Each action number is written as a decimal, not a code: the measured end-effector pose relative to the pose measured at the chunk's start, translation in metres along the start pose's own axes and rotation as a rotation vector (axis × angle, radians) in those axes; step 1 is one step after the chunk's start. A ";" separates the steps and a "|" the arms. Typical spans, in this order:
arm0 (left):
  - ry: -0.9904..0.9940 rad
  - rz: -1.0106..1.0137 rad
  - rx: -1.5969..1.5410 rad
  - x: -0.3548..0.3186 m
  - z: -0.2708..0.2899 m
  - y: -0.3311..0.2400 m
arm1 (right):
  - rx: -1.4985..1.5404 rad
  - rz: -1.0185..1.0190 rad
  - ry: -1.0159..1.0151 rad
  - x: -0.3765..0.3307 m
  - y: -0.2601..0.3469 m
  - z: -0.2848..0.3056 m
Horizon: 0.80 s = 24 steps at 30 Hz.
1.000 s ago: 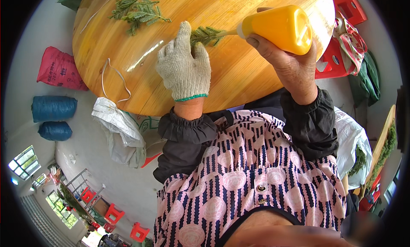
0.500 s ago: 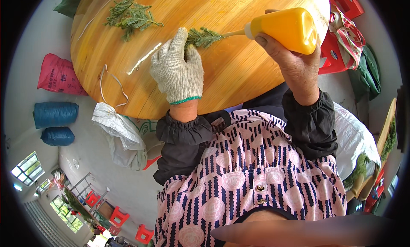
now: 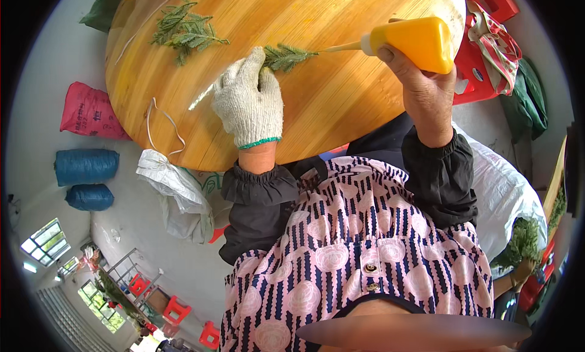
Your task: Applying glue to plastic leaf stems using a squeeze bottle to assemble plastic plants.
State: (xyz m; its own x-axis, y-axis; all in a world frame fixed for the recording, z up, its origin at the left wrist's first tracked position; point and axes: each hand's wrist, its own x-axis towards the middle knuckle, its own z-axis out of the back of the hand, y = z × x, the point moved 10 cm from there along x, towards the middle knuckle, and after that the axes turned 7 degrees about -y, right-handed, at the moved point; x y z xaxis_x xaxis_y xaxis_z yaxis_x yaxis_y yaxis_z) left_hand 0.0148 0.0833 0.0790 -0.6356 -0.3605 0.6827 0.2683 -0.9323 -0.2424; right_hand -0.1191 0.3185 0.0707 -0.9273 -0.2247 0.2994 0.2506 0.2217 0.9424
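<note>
Round, varnished wooden tabletop (image 3: pixel 347 108) fills upper centre. Off its lower R edge: lg white plastic sack (image 3: pixel 503 184). Off its lower L edge: crumpled white woven sack (image 3: pixel 173 197). Pinkish-red stuffed sack (image 3: pixel 91 113) sits just past tabletop's L edge, w/ two blue wrapped bundles (image 3: pixel 87 167) below, farther from the rim. Past tabletop's R edge: red-and-white cloth bag (image 3: pixel 495 55) by red plastic stools (image 3: pixel 490 3).

Bare R hand (image 3: pixel 428 99), black sleeve, is over tabletop's R part; fingers wrapped round the yellow plastic squeeze bottle (image 3: pixel 411 44), closed firmly on its body. Bottle's tilted nearly flat, long nozzle aimed L over tabletop's middle.

L hand (image 3: pixel 248 102), in an off-white knit glove w/ green cuff, is at tabletop's centre-L. Fingers partly bent, small gap btwn thumb & index; index at the sprig's L end, can't tell if pinched.

Bigger green needle-leaf cluster (image 3: pixel 189 32) lies on tabletop's upper L. Small green sprig (image 3: pixel 287 58) is on tabletop's middle, btwn glove & nozzle; tip's at the nozzle end, contact unclear. Thin white cord (image 3: pixel 163 122) curls nr tabletop's lower L rim.
</note>
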 end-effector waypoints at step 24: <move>0.083 0.060 0.136 0.197 -0.051 0.077 | 0.645 -0.256 -0.393 0.003 -0.062 0.040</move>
State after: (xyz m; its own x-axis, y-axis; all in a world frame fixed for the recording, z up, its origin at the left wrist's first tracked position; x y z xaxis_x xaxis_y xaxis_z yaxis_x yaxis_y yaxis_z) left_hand -0.1266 -0.0610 0.1594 -0.6717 -0.4220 0.6089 0.3994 -0.8985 -0.1822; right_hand -0.1486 0.3415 0.0068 -0.9946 -0.0182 -0.1025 -0.0823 0.7411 0.6663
